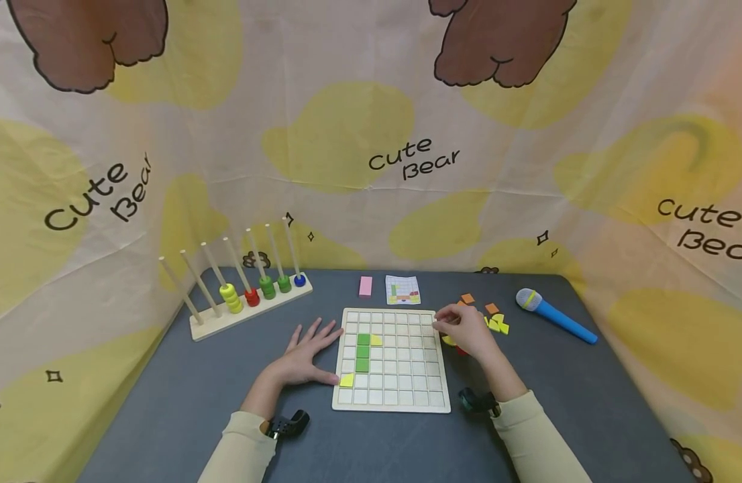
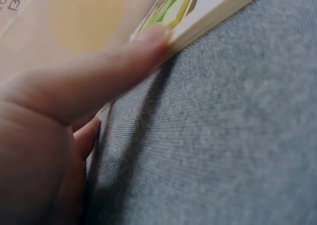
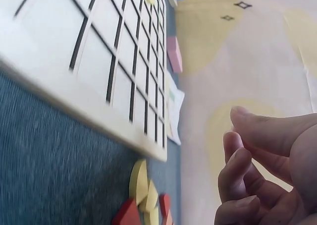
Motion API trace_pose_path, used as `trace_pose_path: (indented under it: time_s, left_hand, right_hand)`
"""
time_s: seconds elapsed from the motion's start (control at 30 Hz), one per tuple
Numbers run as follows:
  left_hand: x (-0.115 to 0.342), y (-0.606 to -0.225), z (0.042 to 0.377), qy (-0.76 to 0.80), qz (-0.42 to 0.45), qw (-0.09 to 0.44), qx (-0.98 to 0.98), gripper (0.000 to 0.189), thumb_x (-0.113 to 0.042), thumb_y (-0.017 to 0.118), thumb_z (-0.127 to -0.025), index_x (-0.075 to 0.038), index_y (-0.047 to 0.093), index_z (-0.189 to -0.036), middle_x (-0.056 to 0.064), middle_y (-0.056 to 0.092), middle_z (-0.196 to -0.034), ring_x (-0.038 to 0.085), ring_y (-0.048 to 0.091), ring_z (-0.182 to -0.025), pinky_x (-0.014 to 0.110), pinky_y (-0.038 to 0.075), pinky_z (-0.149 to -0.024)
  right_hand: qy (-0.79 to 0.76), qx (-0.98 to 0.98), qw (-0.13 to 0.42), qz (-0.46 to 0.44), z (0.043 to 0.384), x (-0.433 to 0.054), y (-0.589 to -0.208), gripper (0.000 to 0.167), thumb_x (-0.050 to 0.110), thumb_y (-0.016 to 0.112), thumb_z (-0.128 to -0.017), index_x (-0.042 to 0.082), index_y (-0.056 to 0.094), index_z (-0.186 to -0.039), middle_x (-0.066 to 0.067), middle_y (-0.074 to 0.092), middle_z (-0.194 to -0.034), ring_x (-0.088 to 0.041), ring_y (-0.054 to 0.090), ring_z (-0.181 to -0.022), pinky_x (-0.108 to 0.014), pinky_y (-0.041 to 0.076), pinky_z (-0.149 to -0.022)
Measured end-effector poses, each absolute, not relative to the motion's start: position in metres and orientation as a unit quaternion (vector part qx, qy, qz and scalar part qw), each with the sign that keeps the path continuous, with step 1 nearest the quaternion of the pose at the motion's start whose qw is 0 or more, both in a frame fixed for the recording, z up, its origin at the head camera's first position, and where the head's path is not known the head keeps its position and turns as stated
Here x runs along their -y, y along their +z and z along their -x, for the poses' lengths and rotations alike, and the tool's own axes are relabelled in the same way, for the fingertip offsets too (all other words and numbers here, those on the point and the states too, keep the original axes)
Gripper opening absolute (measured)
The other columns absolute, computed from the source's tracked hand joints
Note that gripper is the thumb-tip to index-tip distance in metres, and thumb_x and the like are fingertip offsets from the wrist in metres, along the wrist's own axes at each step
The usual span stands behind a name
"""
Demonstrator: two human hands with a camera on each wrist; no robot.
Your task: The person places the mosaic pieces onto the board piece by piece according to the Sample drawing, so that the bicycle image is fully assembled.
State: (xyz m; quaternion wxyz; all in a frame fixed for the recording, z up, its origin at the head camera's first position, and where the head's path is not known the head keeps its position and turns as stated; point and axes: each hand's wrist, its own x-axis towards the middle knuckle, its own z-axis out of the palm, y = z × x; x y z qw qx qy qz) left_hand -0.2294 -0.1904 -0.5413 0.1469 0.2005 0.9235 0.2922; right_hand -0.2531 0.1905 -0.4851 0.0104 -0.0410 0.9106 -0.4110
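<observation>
A pale wooden grid board point(image 1: 401, 404) lies on the table. Three green square tiles point(image 1: 362, 352) form a column in it. One yellow tile point(image 1: 376, 341) sits beside the topmost green tile, and another yellow piece point(image 1: 346, 380) lies near the lower left corner. My left hand point(image 1: 303, 355) is spread at the board's left side; in the left wrist view its thumb point(image 2: 133, 54) rests against the board's edge. Over the board's upper right edge is my right hand point(image 1: 467, 327). In the right wrist view its fingers point(image 3: 240, 165) bend loosely towards the thumb, with no piece visible between them.
Loose yellow pieces point(image 1: 498, 323), orange pieces point(image 1: 467, 298) and red pieces point(image 3: 128, 212) lie right of the board. A pink block point(image 1: 365, 286) and a pattern card point(image 1: 402, 290) are behind it. A bead peg rack point(image 1: 256, 308) stands left; a blue toy microphone point(image 1: 558, 316) lies right.
</observation>
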Motion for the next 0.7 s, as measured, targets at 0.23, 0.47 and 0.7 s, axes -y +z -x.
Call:
trace_pose_path:
  time_s: [0.23,0.47,0.7]
  left_hand:
    - [0.19,-0.542,0.229,0.278,-0.196,0.144,-0.929,0.102,-0.068,0.073,-0.078,-0.03,0.027,-0.161,-0.003,0.014,-0.17,0.031,-0.007,-0.158,0.061,-0.014,-0.121]
    - [0.189,-0.541,0.229,0.284,-0.195,0.142,-0.928,0.103,-0.068,0.074,-0.077,-0.03,0.028,-0.161,-0.002,0.016,-0.17,0.032,-0.006,-0.158,0.062,-0.013,-0.12]
    - [0.19,-0.544,0.229,0.277,-0.194,0.144,-0.93,0.102,-0.069,0.073,-0.077,-0.032,0.028,-0.161,-0.004,0.014,-0.17,0.03,-0.007,-0.158,0.062,-0.014,-0.121]
  right_hand:
    - [-0.423,-0.906,0.015,0.02,0.257,-0.216,-0.493,0.017,0.017,0.073,-0.094,0.006,0.075,-0.107,-0.009,0.07,-0.094,-0.022,0.058,-0.08,-0.028,0.053,-0.067]
    - [-0.41,-0.912,0.006,0.018,0.26,-0.234,-0.498,0.018,0.018,0.072,-0.094,0.005,0.073,-0.107,-0.009,0.071,-0.094,-0.021,0.062,-0.078,-0.029,0.052,-0.064]
    - [-0.388,-0.921,0.011,0.008,0.268,-0.247,-0.511,0.022,0.021,0.074,-0.093,0.005,0.074,-0.108,-0.009,0.068,-0.091,-0.02,0.058,-0.077,-0.029,0.047,-0.064]
